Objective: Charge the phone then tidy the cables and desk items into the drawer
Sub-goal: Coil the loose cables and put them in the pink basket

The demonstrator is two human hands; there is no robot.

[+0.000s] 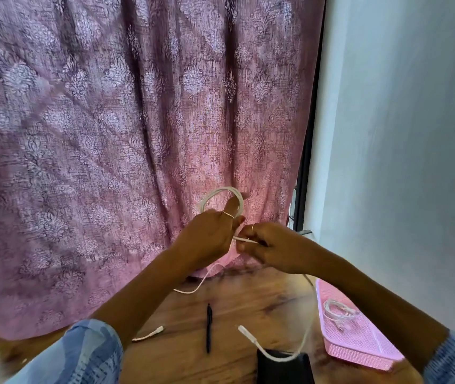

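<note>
My left hand (209,236) holds a coiled white cable (215,195) raised above the wooden desk (243,300), the loop standing over my fingers. My right hand (268,245) pinches a strand of the same cable right beside the left hand. A loose tail of it hangs down to the desk. A black pen (209,327) lies on the desk below. Another white cable (262,347) runs across a black phone (284,368) at the front edge. A white connector end (150,333) lies near my left sleeve.
A pink mesh tray (359,342) sits at the desk's right with a bundled white cable (337,313) in it. A pink patterned curtain (137,120) hangs behind the desk. A pale wall (414,134) stands on the right.
</note>
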